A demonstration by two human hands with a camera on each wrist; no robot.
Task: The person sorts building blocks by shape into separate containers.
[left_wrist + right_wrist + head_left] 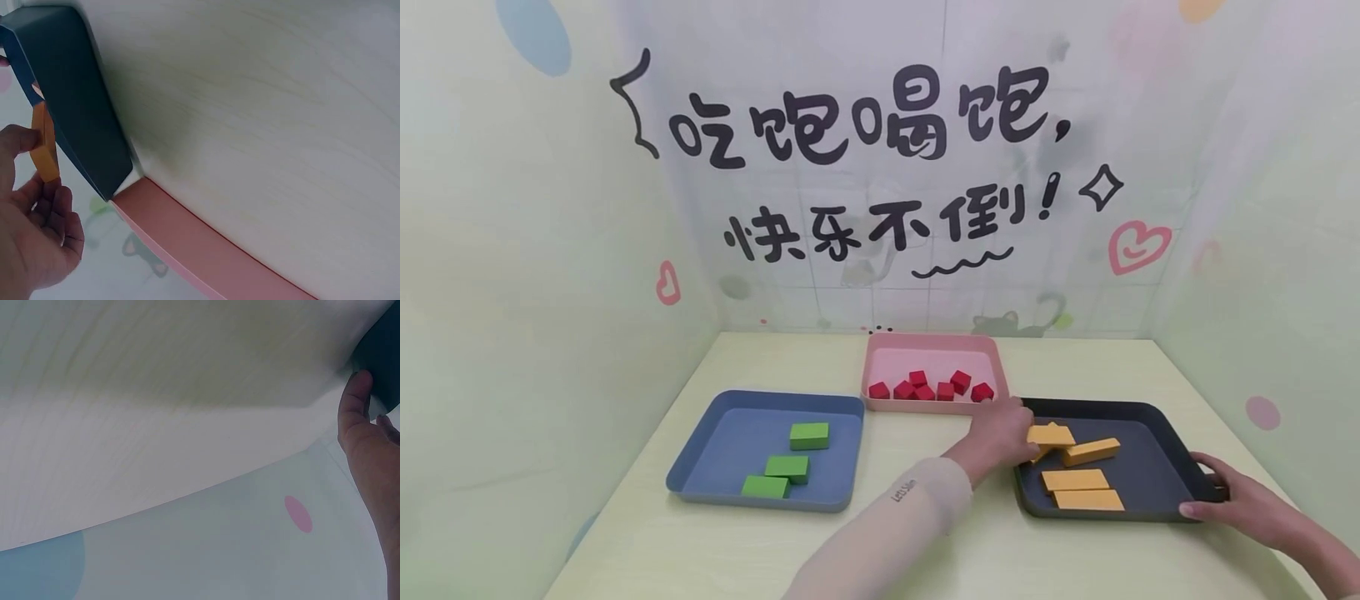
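In the head view my left hand is over the left rim of the dark tray, pinching a yellow block between thumb and fingers. The left wrist view shows the same block tilted beside the tray's wall. Inside the tray lie other yellow blocks: one slanted block near the held one, and two flat blocks side by side toward the front. My right hand grips the tray's right side, thumb at the near corner; in the right wrist view its fingers are partly hidden.
A pink tray with several red cubes stands at the back middle, close to the dark tray's corner. To the left, a blue tray holds three green blocks. Walls enclose the table at the back and sides.
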